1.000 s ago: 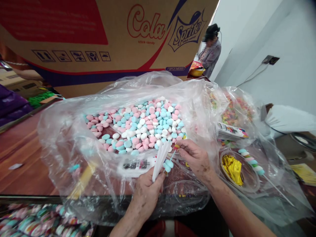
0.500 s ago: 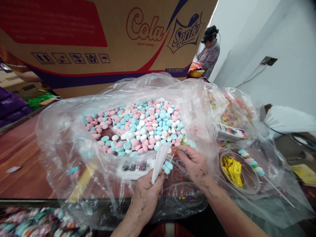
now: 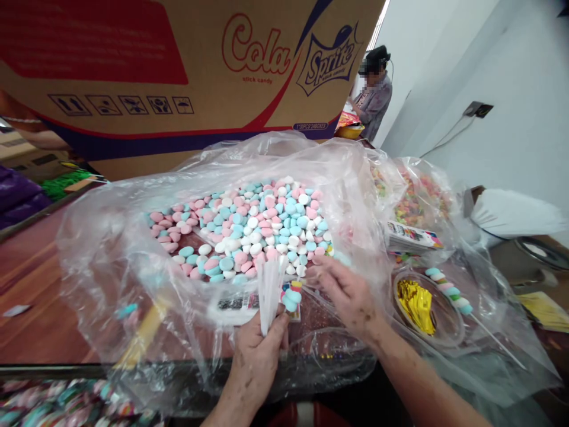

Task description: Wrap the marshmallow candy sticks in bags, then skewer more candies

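My left hand (image 3: 260, 350) is closed around a bundle of white sticks (image 3: 269, 287) that fan upward. One of these sticks carries blue candies (image 3: 292, 296) threaded on it. My right hand (image 3: 344, 290) sits just right of that stick, its fingers reaching toward the candy at the pile's edge; whether they pinch anything is hidden. Both hands hover over the near rim of a big clear plastic bag (image 3: 111, 249) filled with pink, blue and white candies (image 3: 253, 228).
A large Cola/Sprite cardboard box (image 3: 178, 71) stands behind the bag. At right, a clear bowl of gold twist ties (image 3: 415, 305) holds a finished candy skewer (image 3: 448, 290), with a second bag of mixed candies (image 3: 415, 198) behind. Another person (image 3: 373, 89) works far back.
My left hand with the sticks has shifted slightly left and down. My right hand's fingers have spread a little beside the threaded candies.
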A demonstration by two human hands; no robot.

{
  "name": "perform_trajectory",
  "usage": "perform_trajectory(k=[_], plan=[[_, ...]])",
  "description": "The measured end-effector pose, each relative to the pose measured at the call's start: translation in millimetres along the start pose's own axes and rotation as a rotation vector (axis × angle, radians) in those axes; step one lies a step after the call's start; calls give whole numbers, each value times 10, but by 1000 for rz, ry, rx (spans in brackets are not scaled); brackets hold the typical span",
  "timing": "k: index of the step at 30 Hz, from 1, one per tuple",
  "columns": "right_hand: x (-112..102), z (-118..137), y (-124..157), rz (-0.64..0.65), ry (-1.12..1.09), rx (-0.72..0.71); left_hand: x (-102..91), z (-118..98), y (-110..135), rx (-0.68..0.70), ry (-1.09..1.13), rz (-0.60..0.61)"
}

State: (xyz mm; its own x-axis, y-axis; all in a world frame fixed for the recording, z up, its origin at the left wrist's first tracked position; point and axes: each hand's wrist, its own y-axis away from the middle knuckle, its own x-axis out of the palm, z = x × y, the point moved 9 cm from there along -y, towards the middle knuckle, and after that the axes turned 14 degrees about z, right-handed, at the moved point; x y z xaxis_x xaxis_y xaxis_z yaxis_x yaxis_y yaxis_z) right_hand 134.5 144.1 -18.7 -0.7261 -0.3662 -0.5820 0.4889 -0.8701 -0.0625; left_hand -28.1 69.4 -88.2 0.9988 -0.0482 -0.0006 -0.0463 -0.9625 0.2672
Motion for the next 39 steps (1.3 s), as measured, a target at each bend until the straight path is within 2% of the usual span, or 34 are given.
perform_trajectory(k=[4, 8, 12, 17, 24, 27, 32, 39], plan=[[-91, -67, -261, 21, 367, 110, -33, 40, 30, -42, 101, -69], [-124, -143, -432, 21, 547, 179, -26, 27, 23, -38, 132, -83], [-146, -238, -475, 19, 672, 239, -40, 34, 36, -33, 136, -116], [-166, -307, -456, 30, 709, 226, -31, 24, 44, -34, 130, -113], [-205, -295, -433, 51, 607, 113, -22, -2, 38, -18, 138, -95], [-146, -296, -457, 79, 631, 92, -18, 25, 29, -34, 142, -83], [1, -300, -459, 157, 753, 135, -34, 86, 8, -25, 129, -82], [143, -144, -372, 226, 837, 126, -60, 121, -18, -23, 94, -89]])
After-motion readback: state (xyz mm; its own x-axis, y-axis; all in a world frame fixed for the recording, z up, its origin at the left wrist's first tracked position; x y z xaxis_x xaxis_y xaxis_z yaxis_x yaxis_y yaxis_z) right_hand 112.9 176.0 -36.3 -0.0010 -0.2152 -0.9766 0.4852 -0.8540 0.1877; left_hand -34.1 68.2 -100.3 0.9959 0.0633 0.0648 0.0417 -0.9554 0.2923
